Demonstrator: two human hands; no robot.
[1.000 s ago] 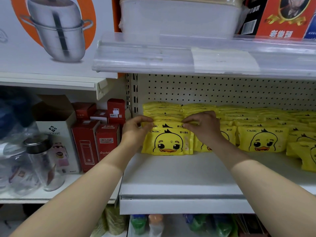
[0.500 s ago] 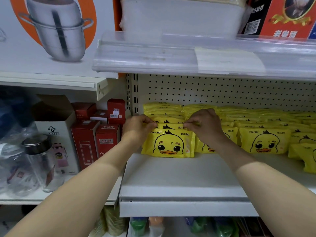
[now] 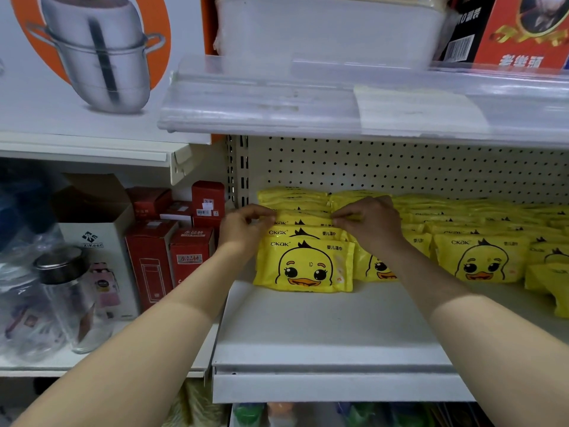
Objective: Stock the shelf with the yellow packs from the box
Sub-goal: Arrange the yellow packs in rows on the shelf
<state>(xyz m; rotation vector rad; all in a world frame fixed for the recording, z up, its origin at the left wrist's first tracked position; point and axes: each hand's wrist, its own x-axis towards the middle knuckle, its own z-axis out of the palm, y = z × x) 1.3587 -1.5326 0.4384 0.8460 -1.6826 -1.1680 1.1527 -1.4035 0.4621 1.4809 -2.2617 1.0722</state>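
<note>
Upright on shelf [image 3: 323, 328], yellow packs [image 3: 480, 260] in rows, left hand [image 3: 246, 226] and right hand [image 3: 368, 221] pinching one pack [image 3: 303, 217]

Bare forearms [image 3: 172, 318], left hand [image 3: 243, 231], right hand [image 3: 369, 226]

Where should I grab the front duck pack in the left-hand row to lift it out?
Take the front duck pack by its top edge, both corners, from above: it stands upright on the shelf, with other packs tight behind and to its right.

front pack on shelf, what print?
Yellow front pack with a cartoon duck face, orange beak, black "CKAK" text; head view.
</note>
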